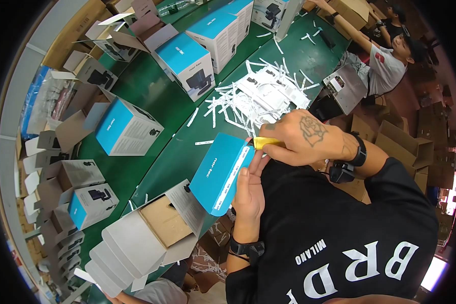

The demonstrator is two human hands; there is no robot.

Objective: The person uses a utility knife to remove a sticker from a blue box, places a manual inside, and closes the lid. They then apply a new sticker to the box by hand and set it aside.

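My left hand (pixel 249 195) supports a bright blue box flap (pixel 215 169) from below, its thumb lying over the edge. Along that edge runs a white adhesive strip (pixel 231 178) with small printing. My right hand (pixel 301 137), closed, pinches a small yellow object (pixel 266 142) at the flap's upper corner; its kind is mostly hidden by the fingers. Left of the flap lies an open white-and-grey carton (pixel 137 238) with a brown cardboard insert (pixel 165 221) inside. How the blue flap joins this carton is hard to make out.
On the green table (pixel 159 175) lies a heap of white paper strips (pixel 233 104) around white sheets. Blue-topped boxes (pixel 186 63) and open cartons (pixel 88 119) stand along the left and back. A co-worker (pixel 387 66) sits at upper right; another person's sleeve (pixel 159 294) shows below.
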